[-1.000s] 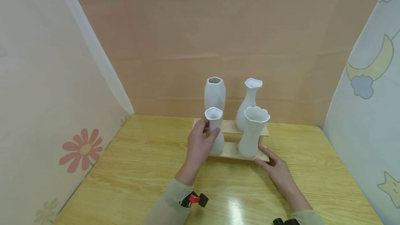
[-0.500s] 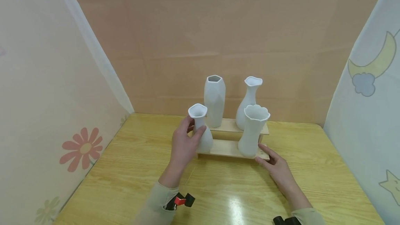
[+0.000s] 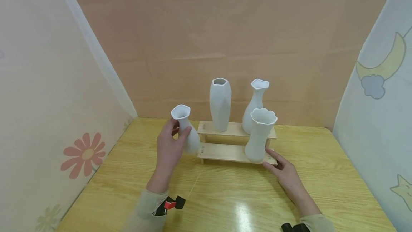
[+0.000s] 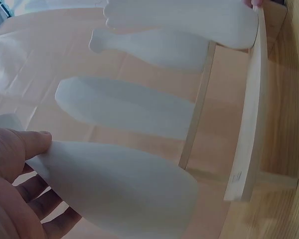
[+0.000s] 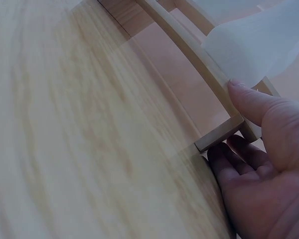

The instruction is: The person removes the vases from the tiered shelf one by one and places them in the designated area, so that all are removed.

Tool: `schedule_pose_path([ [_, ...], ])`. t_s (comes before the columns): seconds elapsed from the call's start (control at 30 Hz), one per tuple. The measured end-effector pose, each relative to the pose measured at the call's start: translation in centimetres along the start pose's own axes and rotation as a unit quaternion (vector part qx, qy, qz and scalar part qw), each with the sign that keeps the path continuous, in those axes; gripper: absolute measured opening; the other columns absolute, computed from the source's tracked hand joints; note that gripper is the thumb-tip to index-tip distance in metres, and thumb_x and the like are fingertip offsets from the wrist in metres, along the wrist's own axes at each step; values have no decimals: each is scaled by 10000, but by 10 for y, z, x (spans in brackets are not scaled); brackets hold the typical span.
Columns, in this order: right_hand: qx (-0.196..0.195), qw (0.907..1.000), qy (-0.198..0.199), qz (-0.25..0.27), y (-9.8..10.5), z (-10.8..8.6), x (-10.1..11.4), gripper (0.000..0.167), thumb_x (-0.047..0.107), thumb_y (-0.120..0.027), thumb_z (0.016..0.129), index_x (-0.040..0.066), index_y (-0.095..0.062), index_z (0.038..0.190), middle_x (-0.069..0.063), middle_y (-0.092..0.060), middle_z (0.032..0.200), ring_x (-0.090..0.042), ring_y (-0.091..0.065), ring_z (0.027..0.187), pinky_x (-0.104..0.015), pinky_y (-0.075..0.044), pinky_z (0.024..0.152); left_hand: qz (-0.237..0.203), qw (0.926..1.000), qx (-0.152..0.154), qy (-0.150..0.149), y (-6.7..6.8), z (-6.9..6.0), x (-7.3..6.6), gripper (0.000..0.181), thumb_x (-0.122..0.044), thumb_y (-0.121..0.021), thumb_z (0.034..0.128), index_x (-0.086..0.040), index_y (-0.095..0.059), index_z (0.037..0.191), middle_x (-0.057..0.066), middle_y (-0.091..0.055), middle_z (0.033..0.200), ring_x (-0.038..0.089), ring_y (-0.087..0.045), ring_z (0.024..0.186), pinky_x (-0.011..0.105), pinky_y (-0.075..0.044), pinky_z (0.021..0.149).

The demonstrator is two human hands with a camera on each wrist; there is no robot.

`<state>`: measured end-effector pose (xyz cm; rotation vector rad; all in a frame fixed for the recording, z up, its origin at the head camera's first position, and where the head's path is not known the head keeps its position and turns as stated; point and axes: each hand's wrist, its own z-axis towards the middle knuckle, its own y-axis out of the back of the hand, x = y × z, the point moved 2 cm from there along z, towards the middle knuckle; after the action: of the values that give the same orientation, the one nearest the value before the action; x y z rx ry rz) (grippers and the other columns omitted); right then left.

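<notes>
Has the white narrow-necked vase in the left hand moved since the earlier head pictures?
Yes, to the left: against the pale two-tier wooden stand, the held vase has gone from over the lower shelf to beside its left end.

The head view faces forward and down over the whole table [image 3: 128,174]; both wrist views peer in close, tilted, sharing the stand [image 3: 223,152].

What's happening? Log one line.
left grip: holds tilted vase beside rack | right grip: holds rack's right end | rack: three upright vases
</notes>
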<state>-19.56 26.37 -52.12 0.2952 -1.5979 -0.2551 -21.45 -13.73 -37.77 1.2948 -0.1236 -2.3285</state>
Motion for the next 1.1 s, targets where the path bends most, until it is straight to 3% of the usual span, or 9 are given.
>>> schedule_pose_path([
  [0.2,27,10000,-79,-44,0,1,0,780,483,-757,1048,237,-434,1714,-92,-312,1789,-162,-642,1226,-182,-520,954,132,9997,-204,-26,9,9,12,351,-115,-843,1000,-46,-709,1317,143,-743,1269,343,-705,1198,580,-592,1016],
  [0.43,56,10000,-47,17,0,2,-1,769,474,-752,1054,250,-430,1715,-97,-303,1791,-176,-645,1236,-186,-527,954,245,9993,-287,40,8,16,25,349,-108,-829,1010,-28,-705,1326,162,-737,1280,356,-703,1199,572,-593,1015],
  [1.1,27,10000,-73,10,0,0,-3,774,478,-755,1050,250,-430,1715,-101,-307,1789,-168,-627,1232,-191,-516,963,195,9974,-482,490,-18,33,75,363,-141,-814,1023,-3,-693,1336,209,-726,1270,394,-688,1204,579,-575,1036],
])
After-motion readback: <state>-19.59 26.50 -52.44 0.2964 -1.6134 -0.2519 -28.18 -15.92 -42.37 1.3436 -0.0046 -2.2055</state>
